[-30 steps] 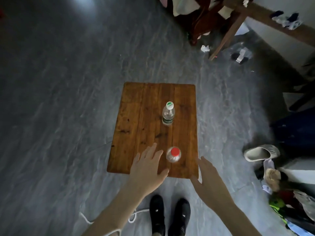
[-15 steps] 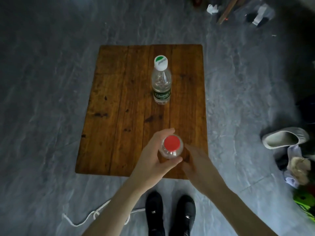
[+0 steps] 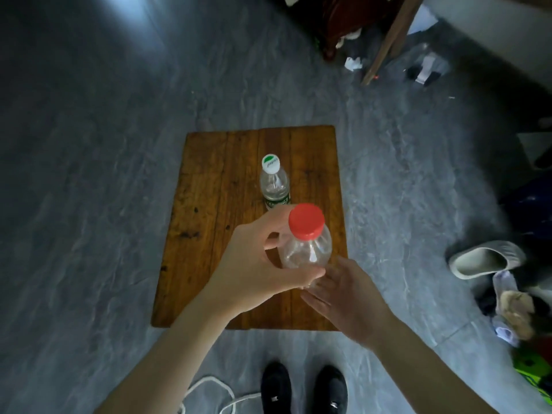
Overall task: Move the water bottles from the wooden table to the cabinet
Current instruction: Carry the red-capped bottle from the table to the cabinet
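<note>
My left hand (image 3: 257,267) grips a clear red-capped bottle (image 3: 306,239), held up above the near part of the low wooden table (image 3: 209,234). My right hand (image 3: 349,291) sits just below and right of that bottle, fingers spread, touching or nearly touching its lower part; I cannot tell if it grips. A second clear bottle with a white and green cap (image 3: 273,183) stands upright on the table's middle, just beyond the lifted one. No cabinet is clearly visible.
Grey stone-look floor (image 3: 89,174) surrounds the table. A white slipper (image 3: 487,262) and a heap of cloth and clutter (image 3: 513,312) lie at the right. Wooden furniture legs (image 3: 385,46) and litter stand at the top right. My black shoes (image 3: 304,386) and a white cord (image 3: 209,395) are below.
My left hand closed around the red-capped bottle and raised it off the table toward the camera. My right hand came in beside it. The view drew closer, then rose.
</note>
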`<state>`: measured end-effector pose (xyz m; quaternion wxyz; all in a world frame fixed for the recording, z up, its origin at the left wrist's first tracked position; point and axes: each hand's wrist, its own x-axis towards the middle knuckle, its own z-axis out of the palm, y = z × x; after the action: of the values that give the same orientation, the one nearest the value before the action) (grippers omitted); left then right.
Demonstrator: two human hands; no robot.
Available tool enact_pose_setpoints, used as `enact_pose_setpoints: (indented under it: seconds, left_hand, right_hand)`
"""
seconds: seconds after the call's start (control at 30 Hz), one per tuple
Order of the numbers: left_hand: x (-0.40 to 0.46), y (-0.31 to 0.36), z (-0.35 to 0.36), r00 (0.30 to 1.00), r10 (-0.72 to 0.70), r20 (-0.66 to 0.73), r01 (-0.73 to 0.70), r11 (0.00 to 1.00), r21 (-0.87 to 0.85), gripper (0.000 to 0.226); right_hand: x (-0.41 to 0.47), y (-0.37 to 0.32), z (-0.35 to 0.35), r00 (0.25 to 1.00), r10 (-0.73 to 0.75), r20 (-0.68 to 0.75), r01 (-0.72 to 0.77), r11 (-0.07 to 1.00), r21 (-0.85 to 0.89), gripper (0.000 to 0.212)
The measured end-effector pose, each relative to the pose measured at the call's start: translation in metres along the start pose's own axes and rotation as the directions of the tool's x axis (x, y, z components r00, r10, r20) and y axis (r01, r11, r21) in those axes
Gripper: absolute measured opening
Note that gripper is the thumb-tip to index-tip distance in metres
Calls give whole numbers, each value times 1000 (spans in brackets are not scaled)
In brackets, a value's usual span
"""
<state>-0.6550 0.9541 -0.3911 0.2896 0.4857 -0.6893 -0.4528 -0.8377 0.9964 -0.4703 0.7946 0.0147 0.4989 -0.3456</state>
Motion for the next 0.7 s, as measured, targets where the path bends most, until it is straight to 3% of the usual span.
enact_pose_setpoints:
  seconds: [0.13, 0.3, 0.7]
  left_hand:
    - [7, 70, -38, 997, 26, 73, -30, 998, 46, 58]
    - [6, 172, -82, 993, 57, 101, -61, 997, 40, 59]
    - [-32, 357, -136, 994, 108, -8, -107, 992, 74, 57]
  right_hand:
    - [-52, -26, 27, 990, 74, 124, -87, 991, 98, 62]
    - [-135, -60, 75, 983, 48, 175, -71, 990, 126, 64]
    - [-305, -110, 140, 974, 13, 226, -26, 998, 55, 56]
